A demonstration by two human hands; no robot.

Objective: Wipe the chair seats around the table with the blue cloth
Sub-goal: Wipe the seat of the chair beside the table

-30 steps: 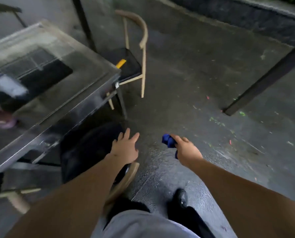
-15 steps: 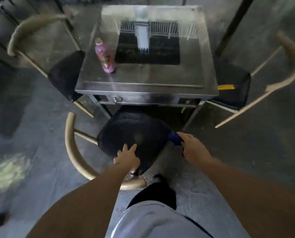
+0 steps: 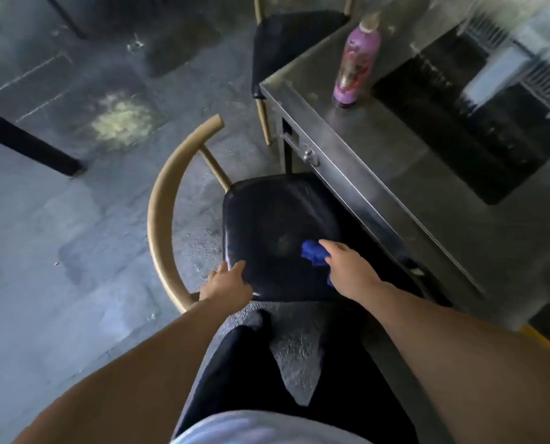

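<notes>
A chair with a black padded seat (image 3: 267,219) and a curved tan wooden backrest (image 3: 161,213) stands right in front of me, tucked partly under the metal table (image 3: 395,174). My right hand (image 3: 347,267) is shut on the bunched blue cloth (image 3: 312,253), which rests on the near right part of the seat. My left hand (image 3: 227,283) lies flat on the seat's near left corner, fingers spread. A second black-seated chair (image 3: 286,43) stands at the table's far side.
A purple bottle (image 3: 357,62) stands on the table's near corner. A dark post (image 3: 26,145) crosses the concrete floor at the left. My dark trouser legs and shoes are below the seat's front edge.
The view has swung left, so the table now sits at the right. My right hand has carried the cloth onto the seat, and my left hand has slid to the seat's corner.
</notes>
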